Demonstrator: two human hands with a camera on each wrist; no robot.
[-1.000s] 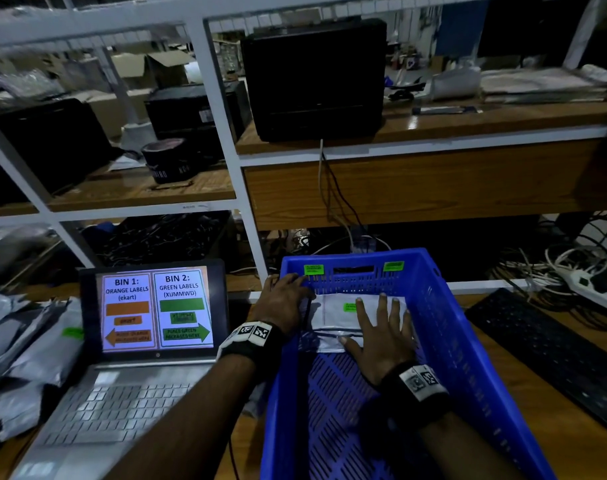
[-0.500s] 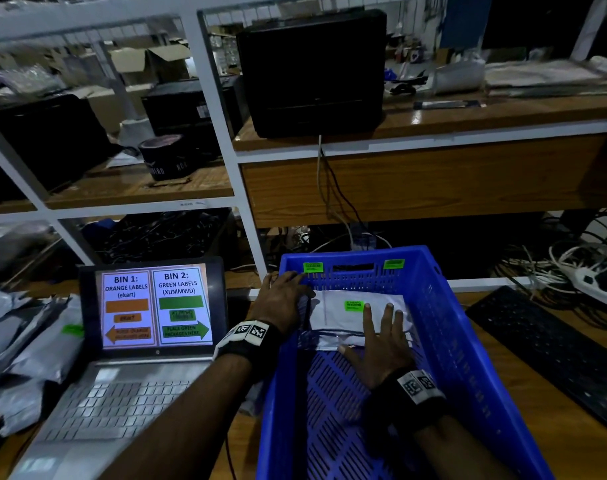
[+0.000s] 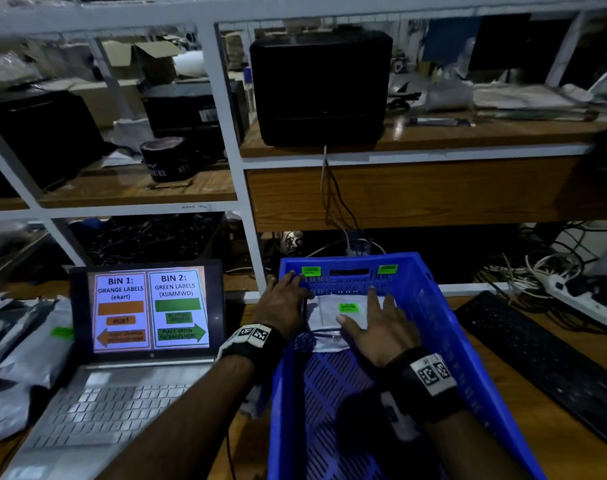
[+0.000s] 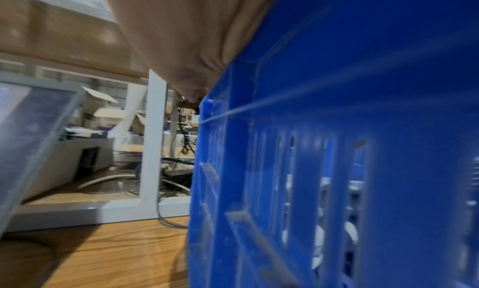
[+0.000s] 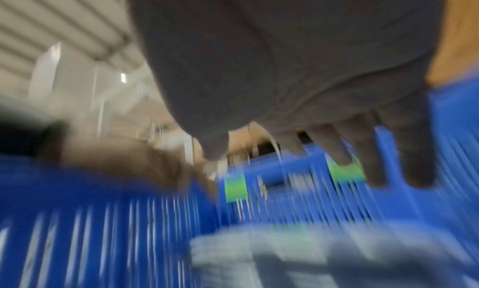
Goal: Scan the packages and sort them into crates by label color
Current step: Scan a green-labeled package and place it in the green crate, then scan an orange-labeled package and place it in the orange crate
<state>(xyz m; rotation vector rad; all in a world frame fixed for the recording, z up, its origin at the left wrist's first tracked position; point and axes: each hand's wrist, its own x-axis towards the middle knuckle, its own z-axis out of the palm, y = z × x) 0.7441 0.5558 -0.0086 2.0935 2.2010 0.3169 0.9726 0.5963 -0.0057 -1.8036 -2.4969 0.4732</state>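
A blue crate (image 3: 437, 306) stands on the wooden table, with green labels (image 3: 311, 270) on its far wall. Inside, at the far end, lies a white package (image 3: 326, 315) with a green label (image 3: 348, 307). My right hand (image 3: 376, 329) is spread flat over this package, fingers straight; the right wrist view is blurred and shows the hand (image 5: 285, 67) above the package (image 5: 285, 255). My left hand (image 3: 283, 299) rests on the crate's far left corner, fingers laid over the rim. The left wrist view has the palm (image 4: 181, 36) against the crate wall (image 4: 350, 108).
An open laptop (image 3: 149, 310) left of the crate shows bin 1 orange, bin 2 green. Several grey packages (image 3: 28, 351) are piled at far left. A black keyboard (image 3: 544, 355) and a power strip (image 3: 579, 296) lie right. A white shelf frame (image 3: 253, 258) rises behind.
My right hand has shifted slightly over the package in the crate. The left hand stays on the crate corner. The head view has moved a little.
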